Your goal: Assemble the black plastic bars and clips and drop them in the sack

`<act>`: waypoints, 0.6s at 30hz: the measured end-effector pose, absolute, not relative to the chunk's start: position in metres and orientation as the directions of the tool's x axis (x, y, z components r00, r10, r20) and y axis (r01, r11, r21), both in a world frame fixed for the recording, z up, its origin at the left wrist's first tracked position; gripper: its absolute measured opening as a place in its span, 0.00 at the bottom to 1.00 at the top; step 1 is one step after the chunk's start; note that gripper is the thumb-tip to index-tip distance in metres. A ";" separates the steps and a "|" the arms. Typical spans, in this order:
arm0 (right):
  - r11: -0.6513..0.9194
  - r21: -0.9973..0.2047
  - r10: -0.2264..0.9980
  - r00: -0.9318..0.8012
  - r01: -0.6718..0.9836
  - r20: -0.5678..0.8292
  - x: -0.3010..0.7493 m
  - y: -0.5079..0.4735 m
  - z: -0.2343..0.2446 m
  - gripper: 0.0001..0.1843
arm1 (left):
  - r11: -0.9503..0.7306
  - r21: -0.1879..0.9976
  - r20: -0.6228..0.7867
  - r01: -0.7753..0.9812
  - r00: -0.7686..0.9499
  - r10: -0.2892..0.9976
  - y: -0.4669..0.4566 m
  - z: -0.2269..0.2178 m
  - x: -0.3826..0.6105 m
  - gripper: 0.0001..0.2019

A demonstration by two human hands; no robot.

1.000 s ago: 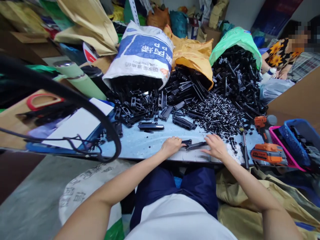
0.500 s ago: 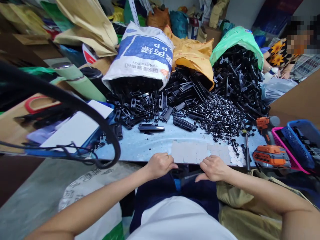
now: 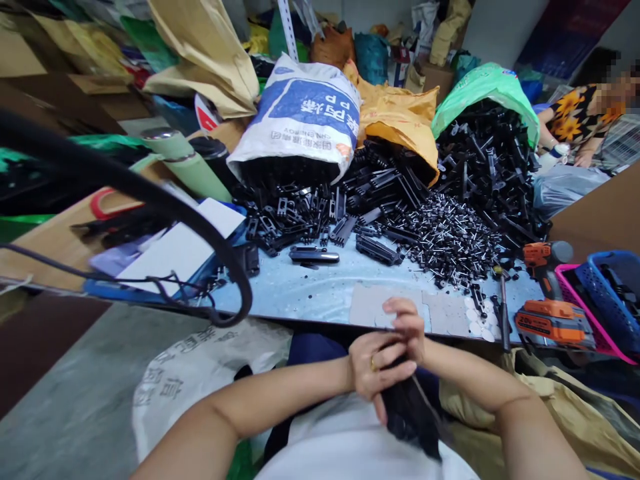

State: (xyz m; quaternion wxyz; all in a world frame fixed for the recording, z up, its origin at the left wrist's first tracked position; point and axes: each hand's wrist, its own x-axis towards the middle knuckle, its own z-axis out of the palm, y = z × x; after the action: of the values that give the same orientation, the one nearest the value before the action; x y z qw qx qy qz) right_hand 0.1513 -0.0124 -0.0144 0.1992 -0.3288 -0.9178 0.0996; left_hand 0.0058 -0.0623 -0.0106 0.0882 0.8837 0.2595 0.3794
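Above my lap, just in front of the table edge, is a long black plastic part [image 3: 411,408], tilted and slightly blurred. My left hand [image 3: 376,363], with a ring on one finger, wraps its fingers across the upper stretch of the part. Close against it, my right hand [image 3: 411,331] has bent fingers round the part's top end, which is largely hidden between the hands. On the table beyond lie two assembled-looking black pieces, one long and shiny [image 3: 314,256] and one ribbed [image 3: 379,249]. Grey cardboard pieces [image 3: 367,303] lie flat at the table edge.
A heap of metal pins [image 3: 453,237] lies beside black parts spilling from white [image 3: 300,120], orange [image 3: 400,107] and green [image 3: 485,87] sacks. A cordless drill [image 3: 550,293], hammer [image 3: 504,310] and baskets [image 3: 607,287] stand right. A black cable [image 3: 200,240] arches left. A person sits far right.
My hands were apart at the table edge; now they are together, nearer my body, with the black part lifted from my lap between them. The view has shifted slightly left.
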 end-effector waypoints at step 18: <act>0.299 -0.589 0.934 -0.356 0.751 0.021 0.170 0.172 0.025 0.13 | 0.204 0.317 -0.010 0.926 -0.211 0.977 0.137 0.002 -0.047 0.17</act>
State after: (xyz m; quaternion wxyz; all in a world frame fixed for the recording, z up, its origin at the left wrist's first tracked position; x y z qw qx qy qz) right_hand 0.1701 0.1720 0.0249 0.1839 -0.5368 -0.7847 0.2495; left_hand -0.0466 0.1373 0.0020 0.1046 0.6191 0.7687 0.1218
